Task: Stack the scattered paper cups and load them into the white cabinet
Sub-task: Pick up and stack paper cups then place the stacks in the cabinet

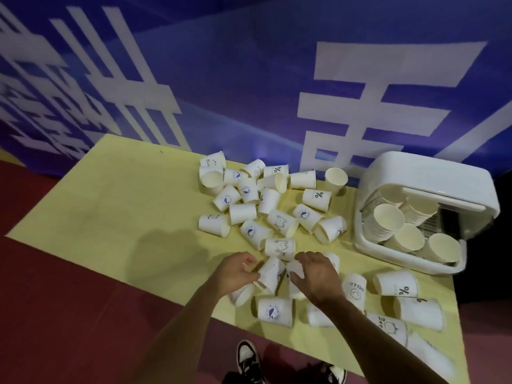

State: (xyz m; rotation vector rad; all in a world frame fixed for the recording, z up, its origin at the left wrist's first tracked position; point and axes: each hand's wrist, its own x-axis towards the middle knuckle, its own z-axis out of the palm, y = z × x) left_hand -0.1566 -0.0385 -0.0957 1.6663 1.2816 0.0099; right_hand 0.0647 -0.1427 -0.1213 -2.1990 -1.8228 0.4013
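On the right end of the yellow table [124, 203], the white cabinet [415, 170] sits with its front open toward you. Inside it, several stacks of cups [385, 221] lie on their sides, mouths facing out, and they fill most of the opening. The loose cups [266, 206] are still spread over the table. A thick cluster lies left of the cabinet, mostly tipped over, and more lie along the near edge below the cabinet. At the table's near edge, your left hand [238, 270] grips a cup [270, 274] by its side, fingers and thumb curled round it, with the cup tilted. Just beside it, your right hand [315, 275] curls over a second cup [293, 268] and grasps it, though the palm hides most of that cup. The two cups nearly touch between your hands. Other cups lie directly under and around both wrists. Behind the table hangs a blue banner [249, 79] with large white characters. The table stands on a red floor [83, 314], and your black-and-white shoes [248, 358] show below the near edge.
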